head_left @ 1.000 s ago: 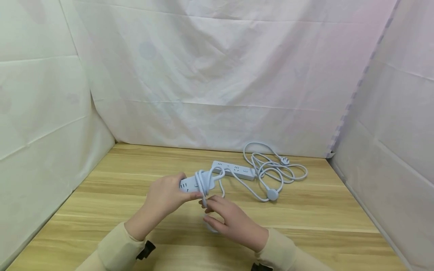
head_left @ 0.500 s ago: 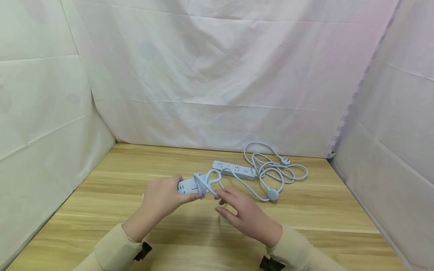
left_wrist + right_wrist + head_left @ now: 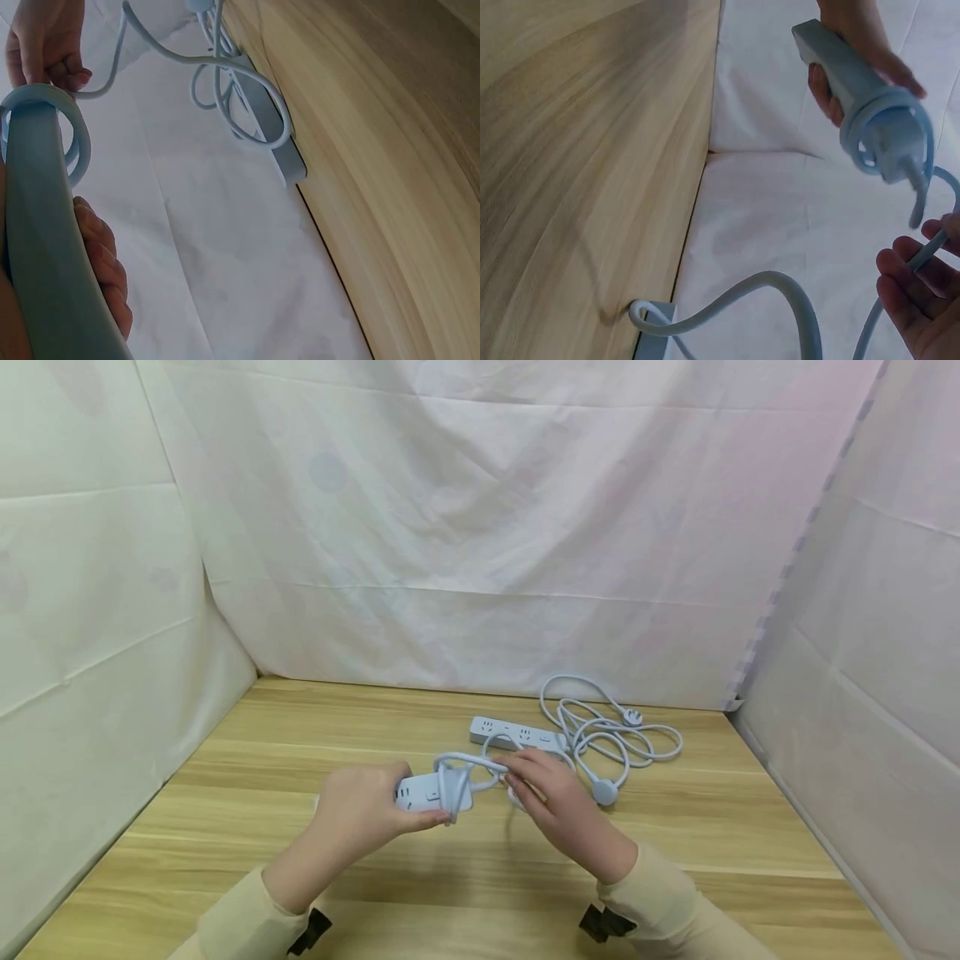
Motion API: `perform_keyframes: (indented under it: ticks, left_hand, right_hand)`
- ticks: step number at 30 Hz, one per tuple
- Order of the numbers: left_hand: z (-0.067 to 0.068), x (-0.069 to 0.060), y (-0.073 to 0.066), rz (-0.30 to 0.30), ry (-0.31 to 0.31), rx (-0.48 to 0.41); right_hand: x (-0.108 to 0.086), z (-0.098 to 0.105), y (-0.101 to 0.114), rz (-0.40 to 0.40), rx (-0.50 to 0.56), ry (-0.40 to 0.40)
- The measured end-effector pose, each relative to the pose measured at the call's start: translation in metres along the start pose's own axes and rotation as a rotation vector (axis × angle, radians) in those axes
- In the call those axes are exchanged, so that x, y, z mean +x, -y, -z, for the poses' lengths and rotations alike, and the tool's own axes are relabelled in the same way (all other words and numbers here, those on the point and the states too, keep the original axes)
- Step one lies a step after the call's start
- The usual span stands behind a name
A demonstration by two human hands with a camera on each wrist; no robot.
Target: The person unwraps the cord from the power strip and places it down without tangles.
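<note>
My left hand grips a white power strip above the table, fingers wrapped round its body. Loops of its white cord circle the end away from my palm; the right wrist view shows the wrapped coils from that end. My right hand pinches the cord between thumb and fingers, to the right of the strip. From those fingers a slack length of cord hangs down. Its plug is not clearly seen.
Behind the hands, a second power strip lies on the wooden table. Its loosely coiled cord spreads to the right, near a plug and a round plug. White cloth hangs behind and on both sides.
My right hand has moved right and away from me, drawing the cord from below the strip up across its top. The left hand keeps its hold, the strip slightly lower.
</note>
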State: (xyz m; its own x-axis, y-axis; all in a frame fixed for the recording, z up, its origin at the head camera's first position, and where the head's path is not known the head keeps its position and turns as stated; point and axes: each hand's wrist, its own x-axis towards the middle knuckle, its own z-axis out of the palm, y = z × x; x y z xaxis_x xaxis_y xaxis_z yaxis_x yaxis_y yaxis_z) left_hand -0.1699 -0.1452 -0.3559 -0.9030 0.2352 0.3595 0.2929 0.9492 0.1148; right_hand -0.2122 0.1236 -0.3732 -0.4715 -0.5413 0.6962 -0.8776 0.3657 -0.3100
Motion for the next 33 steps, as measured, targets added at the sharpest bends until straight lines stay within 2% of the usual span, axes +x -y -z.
perform_keyframes:
  ticks: [4, 9, 15, 23, 33]
  left_hand:
    - [0.003, -0.004, -0.002, -0.020, -0.027, -0.033]
    - [0.004, -0.005, -0.001, -0.004, -0.049, -0.111]
    - [0.006, -0.005, 0.004, 0.066, -0.041, -0.198]
    - [0.007, -0.004, 0.012, 0.153, -0.061, -0.247]
    - [0.009, -0.001, 0.021, 0.240, 0.008, -0.297]
  right_hand:
    - [-0.001, -0.001, -0.005, 0.022, -0.006, -0.036]
    - [-0.007, -0.003, -0.011, 0.005, -0.010, -0.048]
    - [-0.013, -0.003, -0.014, -0.008, -0.009, -0.021]
    - [-0.021, 0.000, -0.012, 0.050, -0.006, -0.032]
    - [-0.026, 0.007, -0.001, 0.082, 0.004, -0.023]
